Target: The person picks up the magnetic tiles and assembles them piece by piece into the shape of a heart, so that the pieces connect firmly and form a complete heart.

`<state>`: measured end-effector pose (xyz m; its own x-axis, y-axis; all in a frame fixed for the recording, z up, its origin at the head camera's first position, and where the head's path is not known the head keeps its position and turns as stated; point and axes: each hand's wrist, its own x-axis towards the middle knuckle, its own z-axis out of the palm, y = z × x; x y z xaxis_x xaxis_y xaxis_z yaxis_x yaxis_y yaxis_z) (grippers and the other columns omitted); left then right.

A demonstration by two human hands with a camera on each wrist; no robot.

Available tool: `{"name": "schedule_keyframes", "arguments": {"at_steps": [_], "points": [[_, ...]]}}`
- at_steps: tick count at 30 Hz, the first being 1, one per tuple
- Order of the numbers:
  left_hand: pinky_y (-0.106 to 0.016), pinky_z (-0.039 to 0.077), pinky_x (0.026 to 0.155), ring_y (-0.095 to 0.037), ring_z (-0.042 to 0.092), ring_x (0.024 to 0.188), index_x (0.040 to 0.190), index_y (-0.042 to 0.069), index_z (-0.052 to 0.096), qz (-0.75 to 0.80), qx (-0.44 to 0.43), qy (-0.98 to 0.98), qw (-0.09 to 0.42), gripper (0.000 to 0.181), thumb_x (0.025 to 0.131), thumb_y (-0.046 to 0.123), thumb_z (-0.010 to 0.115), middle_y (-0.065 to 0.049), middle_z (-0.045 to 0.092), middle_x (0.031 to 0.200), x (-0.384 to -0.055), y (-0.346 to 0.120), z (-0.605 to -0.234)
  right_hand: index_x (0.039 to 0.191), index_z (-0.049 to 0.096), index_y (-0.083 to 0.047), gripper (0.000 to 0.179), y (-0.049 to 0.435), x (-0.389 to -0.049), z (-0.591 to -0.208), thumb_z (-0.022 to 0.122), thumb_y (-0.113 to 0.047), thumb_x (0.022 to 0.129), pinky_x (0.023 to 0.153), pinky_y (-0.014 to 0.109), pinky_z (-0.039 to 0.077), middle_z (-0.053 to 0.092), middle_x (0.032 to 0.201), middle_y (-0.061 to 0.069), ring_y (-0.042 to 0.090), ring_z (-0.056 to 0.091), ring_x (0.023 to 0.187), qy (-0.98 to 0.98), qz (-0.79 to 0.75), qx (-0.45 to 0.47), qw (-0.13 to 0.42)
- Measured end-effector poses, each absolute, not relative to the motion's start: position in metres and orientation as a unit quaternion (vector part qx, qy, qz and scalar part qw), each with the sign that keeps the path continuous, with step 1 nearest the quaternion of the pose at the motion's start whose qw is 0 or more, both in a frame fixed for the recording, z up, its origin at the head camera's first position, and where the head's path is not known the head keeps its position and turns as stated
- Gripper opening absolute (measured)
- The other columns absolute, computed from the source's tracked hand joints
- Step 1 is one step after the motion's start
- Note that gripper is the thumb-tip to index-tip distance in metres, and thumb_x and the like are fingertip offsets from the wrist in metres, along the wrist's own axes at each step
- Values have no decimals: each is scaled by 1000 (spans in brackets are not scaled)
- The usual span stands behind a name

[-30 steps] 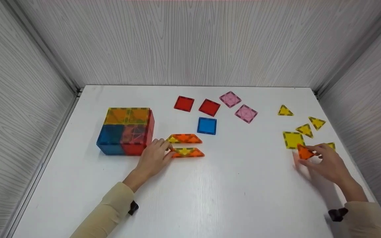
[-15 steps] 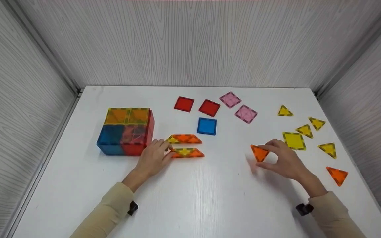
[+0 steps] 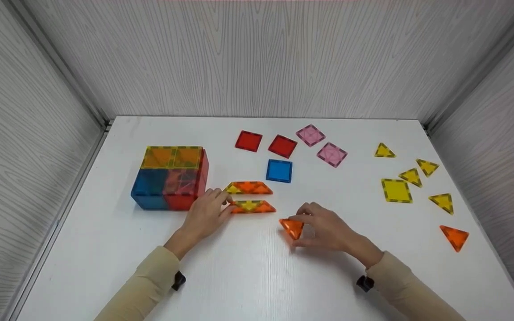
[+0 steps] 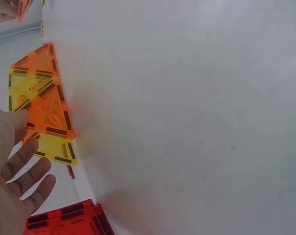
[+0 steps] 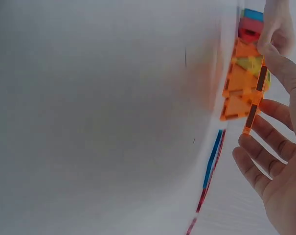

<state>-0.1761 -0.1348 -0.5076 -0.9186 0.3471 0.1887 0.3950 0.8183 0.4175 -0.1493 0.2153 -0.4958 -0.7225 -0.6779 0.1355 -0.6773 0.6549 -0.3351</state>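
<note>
Two upright strips of orange and yellow triangular magnetic tiles, the far strip and the near strip, stand to the right of a tile-built block. My left hand pinches the near strip's left end between thumb and finger. In the left wrist view, that hand's other fingers hang loose beside the orange and yellow tiles. Just right of the strips, my right hand pinches an orange triangular tile a little above the table. The right wrist view shows this tile nearly edge-on.
Behind lie two red square tiles, two pink ones and a blue one. On the right lie a yellow square tile, several yellow triangular tiles and one orange triangle. Grained walls enclose the white table.
My right hand has carried the orange triangular tile leftward from the loose tiles at the right to near the strips. The left hand has stayed at the near strip.
</note>
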Motion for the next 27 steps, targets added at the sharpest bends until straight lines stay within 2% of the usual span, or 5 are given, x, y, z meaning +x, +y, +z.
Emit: {"name": "schedule_keyframes", "arguments": {"at_steps": [10,20,27], "points": [[-38,59,86,-23,60,92,110,13,67,-227,-197,-952,52,20,98,27,76,-7,69,101,-176,-135,-509,135,72,-22,61,153,-150,-500,80,-60,87,83,24,54,67,120,2,15,58,104,886,-149,-430,87],[-38,58,82,-23,58,88,107,10,68,-217,-202,-953,58,19,98,24,76,-9,66,96,-179,-137,-507,140,69,-25,60,119,-154,-505,76,-58,91,89,25,55,68,122,1,16,59,107,875,-106,-458,113],[-36,59,85,-23,58,90,109,11,68,-223,-192,-955,40,18,99,24,75,-9,66,99,-180,-137,-507,140,69,-24,60,110,-156,-509,76,-58,91,89,26,54,66,124,2,16,58,109,876,-97,-458,119]]}}
